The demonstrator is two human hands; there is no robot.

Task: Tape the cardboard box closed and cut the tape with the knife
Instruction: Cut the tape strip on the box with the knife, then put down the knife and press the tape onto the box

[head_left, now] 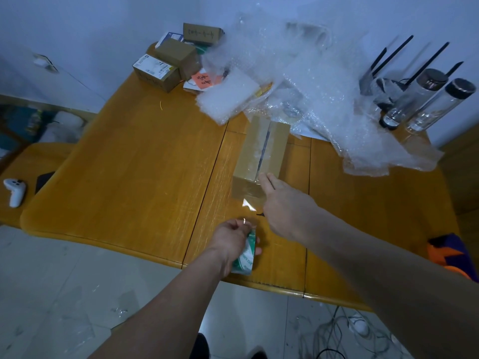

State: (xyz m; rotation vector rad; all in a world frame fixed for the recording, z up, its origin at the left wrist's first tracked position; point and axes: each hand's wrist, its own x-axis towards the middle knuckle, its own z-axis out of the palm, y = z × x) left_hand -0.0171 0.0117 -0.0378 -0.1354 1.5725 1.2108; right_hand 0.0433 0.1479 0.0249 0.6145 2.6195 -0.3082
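Head camera: a person is sealing a long cardboard box (261, 149) lying on a yellow wooden table (129, 177), with clear tape (248, 204) running along its top seam and over the near end. The right hand (282, 203) is resting at the box's near edge, fingers pressed together and extended, seemingly smoothing the strip. The left hand (233, 239) is gripping the green-labelled tape roll (246, 257) just short of the box, the strip uncut between them. No knife is clearly showing. Slack could let the free tape twist and stick to itself; a careless cut risks the pressing fingers.
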